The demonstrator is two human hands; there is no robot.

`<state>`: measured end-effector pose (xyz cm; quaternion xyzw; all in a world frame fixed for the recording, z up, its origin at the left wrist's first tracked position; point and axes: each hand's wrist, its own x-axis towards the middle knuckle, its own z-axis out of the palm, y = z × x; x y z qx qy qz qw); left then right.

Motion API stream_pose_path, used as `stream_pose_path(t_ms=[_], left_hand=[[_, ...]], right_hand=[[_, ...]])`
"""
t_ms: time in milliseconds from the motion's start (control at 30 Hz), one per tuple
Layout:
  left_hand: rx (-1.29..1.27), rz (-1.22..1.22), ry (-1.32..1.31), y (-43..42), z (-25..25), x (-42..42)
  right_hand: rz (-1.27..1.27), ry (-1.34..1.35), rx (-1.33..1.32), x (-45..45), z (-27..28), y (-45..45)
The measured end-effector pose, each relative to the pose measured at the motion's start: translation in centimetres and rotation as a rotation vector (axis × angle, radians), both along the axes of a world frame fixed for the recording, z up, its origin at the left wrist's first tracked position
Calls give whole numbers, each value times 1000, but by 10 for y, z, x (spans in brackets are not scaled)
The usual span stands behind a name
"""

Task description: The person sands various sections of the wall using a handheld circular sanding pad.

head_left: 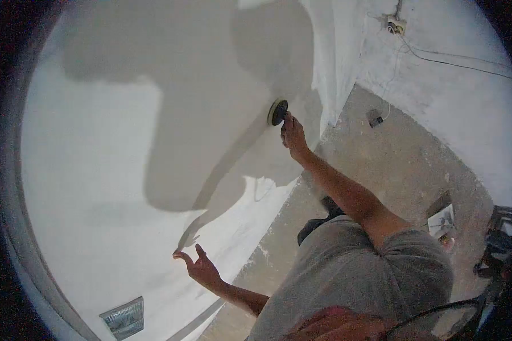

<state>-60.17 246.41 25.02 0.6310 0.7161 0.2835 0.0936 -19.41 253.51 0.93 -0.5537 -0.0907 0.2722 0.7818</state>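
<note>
My right hand (293,135) is closed round the grip of a round sanding pad (277,112). The pad has a black back and a pale rim, and its face is turned to the white wall (96,153). Lower down and to the left, my left hand (203,270) has its fingers apart. Its fingertips are at the wall surface, and nothing is held in it. Shadows of my head, body and arms fall over much of the wall.
A metal-looking vent or recessed box (123,318) is at lower left. Wires run from an opened electrical box (396,25) on the adjoining wall. On the dusty floor (375,153) lie a small black object (376,121) and a white rectangular object (441,220).
</note>
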Motion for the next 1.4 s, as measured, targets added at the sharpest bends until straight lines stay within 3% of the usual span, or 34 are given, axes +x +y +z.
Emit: stream_pose_path(t_ms=[33, 100, 133, 167, 233, 267, 333, 367, 400, 433, 500, 567, 600, 633, 733, 833, 933, 1000, 1033, 1067, 1100, 1167, 1400], left_hand=[[-18, 35, -3, -2, 4, 3], [23, -13, 22, 1, -6, -8], [59, -64, 34, 1, -10, -14], [55, -50, 41, 0, -10, -18], [39, -70, 29, 0, -10, -17], [37, -70, 26, -1, -9, -16], [-16, 22, 99, 1, -4, -8], [-14, 12, 96, 4, -6, -8], [8, 37, 134, 6, -10, -14], [28, 64, 175, 8, -16, -22], [111, -28, 147, 5, -17, -20], [46, -4, 141, -7, 2, 6], [42, 7, 146, -9, 8, 15], [41, 0, 209, -10, 12, 21], [34, -2, 260, -6, -2, -6], [48, 27, 212, -8, 4, 15], [143, -2, 222, -3, -8, 8], [234, -53, 253, 0, -14, -2], [225, -77, 220, 0, -14, -4], [214, -99, 185, 0, -15, -6], [210, -89, 188, -2, -11, -6], [-22, 20, 163, -5, -1, -1], [251, -95, 302, -2, -5, 4]], right_hand=[[-121, -287, 41, 8, -59, 23], [-197, -312, -39, 53, -83, 35], [-138, -94, 60, 58, -25, 11], [-8, 339, 78, 73, 24, -11], [-13, 322, 48, 83, 27, -10], [-13, 318, 45, 76, -3, 1], [-80, -369, -305, 61, -88, 35], [-61, -284, -62, 34, -74, 24], [-252, -563, -207, -8, -45, 16], [-669, -1270, -255, -15, -16, 13], [118, 193, 23, -31, 42, -23], [-107, -317, -157, 21, -66, 20], [-145, 46, -77, 40, 7, 1], [-55, 327, 59, 66, 24, -9], [-74, 356, 161, 60, 30, -10], [66, 355, 60, 2, 50, -25], [182, 436, 150, -7, 56, -34], [41, 343, 75, 30, 11, -10], [-214, -182, 211, 56, -75, 22], [-82, 404, 64, 68, 28, -8], [-127, 373, 168, 90, 7, -2], [-145, 351, 83, 127, -3, 3], [16, 331, 41, 80, 30, -21]])
